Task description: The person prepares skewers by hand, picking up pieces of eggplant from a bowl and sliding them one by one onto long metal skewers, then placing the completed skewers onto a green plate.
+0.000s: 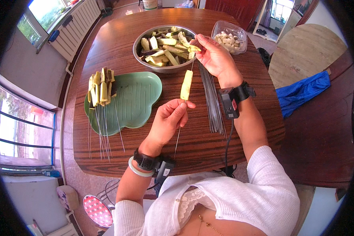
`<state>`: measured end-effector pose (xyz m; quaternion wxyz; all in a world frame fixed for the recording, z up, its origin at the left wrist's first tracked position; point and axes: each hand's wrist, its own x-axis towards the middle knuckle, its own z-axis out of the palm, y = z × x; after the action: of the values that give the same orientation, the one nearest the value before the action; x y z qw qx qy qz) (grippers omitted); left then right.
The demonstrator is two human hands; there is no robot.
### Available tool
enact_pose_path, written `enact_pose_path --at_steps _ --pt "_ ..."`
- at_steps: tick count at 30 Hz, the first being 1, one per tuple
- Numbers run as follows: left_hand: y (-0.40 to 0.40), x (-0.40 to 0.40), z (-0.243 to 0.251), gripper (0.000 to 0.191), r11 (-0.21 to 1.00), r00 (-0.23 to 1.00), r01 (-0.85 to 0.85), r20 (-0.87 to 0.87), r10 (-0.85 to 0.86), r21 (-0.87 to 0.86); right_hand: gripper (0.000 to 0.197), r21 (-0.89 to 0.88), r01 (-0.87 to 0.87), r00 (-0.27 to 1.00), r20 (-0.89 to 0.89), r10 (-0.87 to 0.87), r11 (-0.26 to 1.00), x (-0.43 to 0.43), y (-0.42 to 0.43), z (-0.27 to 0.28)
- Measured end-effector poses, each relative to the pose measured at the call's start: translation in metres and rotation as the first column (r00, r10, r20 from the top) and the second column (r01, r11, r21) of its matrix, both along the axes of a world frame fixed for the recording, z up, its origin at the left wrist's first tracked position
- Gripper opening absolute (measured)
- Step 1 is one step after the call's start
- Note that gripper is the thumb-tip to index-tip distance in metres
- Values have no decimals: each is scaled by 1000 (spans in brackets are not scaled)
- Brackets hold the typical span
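Note:
My left hand [171, 119] is closed on a thin metal skewer [178, 141], just below an eggplant piece [186, 85] threaded lengthwise on it. At the skewer's upper end my right hand [208, 53] pinches a second eggplant piece [195, 48] near the tip; whether the tip has pierced it cannot be told. Behind it is a steel bowl [165, 69] of cut eggplant. A bundle of bare metal skewers [211, 100] lies below my right hand. Several skewered eggplant pieces [100, 87] lie stacked on the left part of a green tray [132, 97], their skewers pointing towards me over its edge.
At the back right of the wooden table [115, 35] stands a clear plastic container [230, 37] with pale chunks. A dark cable [228, 144] hangs from my right wrist device over the table. A blue cloth [305, 91] lies on the right, beside a round board [306, 56].

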<state>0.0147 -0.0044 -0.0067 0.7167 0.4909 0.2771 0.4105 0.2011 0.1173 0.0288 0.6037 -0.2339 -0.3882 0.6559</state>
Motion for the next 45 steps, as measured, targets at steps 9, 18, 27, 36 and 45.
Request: enact_pose_path --at_steps 9,18,27,36,45 --pt "0 0 1 23 1000 1000 -11 13 11 9 16 25 -66 996 66 64 998 -3 -3 3" --pt "1 -1 -1 22 997 998 -59 36 57 52 17 85 -172 966 210 151 981 -14 -16 11" --pt "2 1 -4 20 993 995 -94 21 93 77 20 89 -164 945 300 131 982 -21 -26 17" --pt "0 -2 -2 20 967 983 -169 -36 179 193 25 157 -186 910 399 110 970 -26 -27 21" --pt "-25 -33 68 18 933 928 -299 -166 333 199 30 171 -18 625 771 -123 985 50 -19 38"
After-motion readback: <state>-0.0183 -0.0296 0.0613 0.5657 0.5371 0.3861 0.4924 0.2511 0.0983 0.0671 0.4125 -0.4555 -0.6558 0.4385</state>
